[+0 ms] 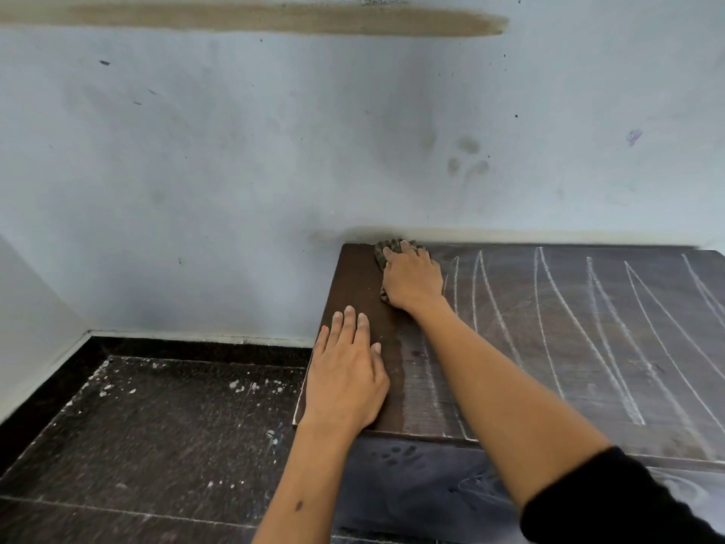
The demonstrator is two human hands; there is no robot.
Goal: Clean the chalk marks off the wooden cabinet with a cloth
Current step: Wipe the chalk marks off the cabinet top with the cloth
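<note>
The dark wooden cabinet [569,347] fills the right half of the view, its top crossed by several long white chalk marks [600,339]. A strip along its left end looks dark and free of chalk. A crumpled grey-brown cloth [386,249] lies at the far left corner of the top, against the wall. My right hand [412,278] presses flat on the cloth with fingers spread over it, hiding most of it. My left hand [347,376] rests flat, fingers straight, on the cabinet's near left corner.
A pale blue smudged wall [235,170] stands right behind the cabinet. To the left, lower down, is a dark tiled floor [157,426] speckled with white dust. The cabinet's front face [412,484] shows smeared chalk and fingerprints.
</note>
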